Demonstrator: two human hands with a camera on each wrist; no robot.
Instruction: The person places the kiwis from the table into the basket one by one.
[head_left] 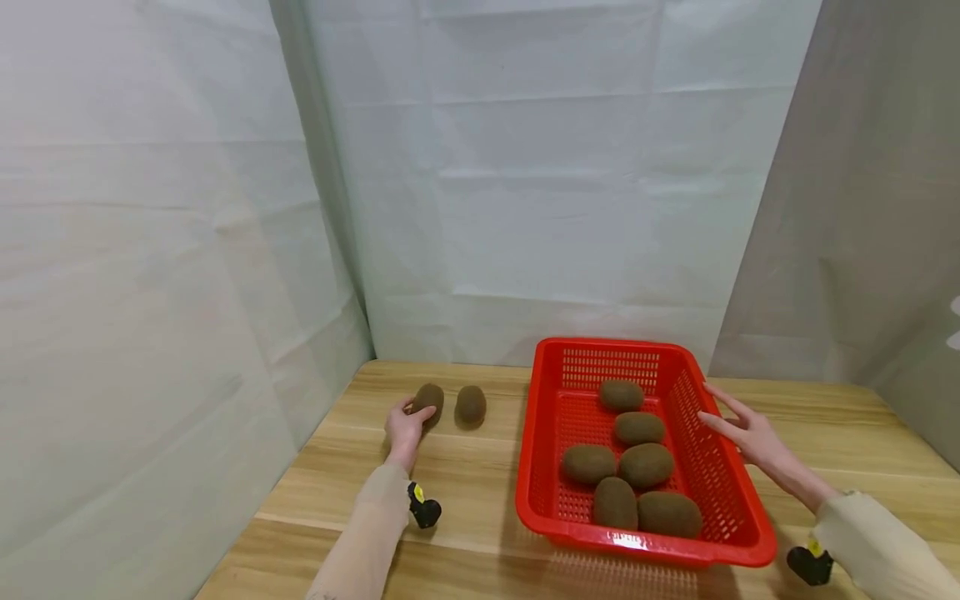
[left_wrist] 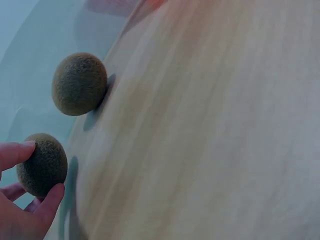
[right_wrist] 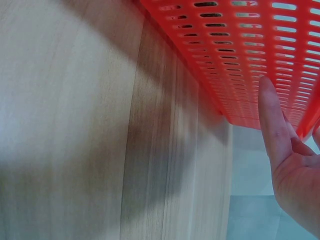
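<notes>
- A red basket (head_left: 543, 433) sits at the counter's (head_left: 465, 483) near right and holds six kiwis (head_left: 646, 465).
- The right hand (head_left: 750, 433) rests against the basket's right wall, its fingers (right_wrist: 270, 117) straight and spread, gripping nothing.
- The left hand (head_left: 405, 429) reaches to the far left of the counter, thumb and fingers (left_wrist: 15, 152) curled around a kiwi (left_wrist: 42, 164).
- Another kiwi (head_left: 471, 405) lies just beside it, on its right, apart from the hand.
</notes>
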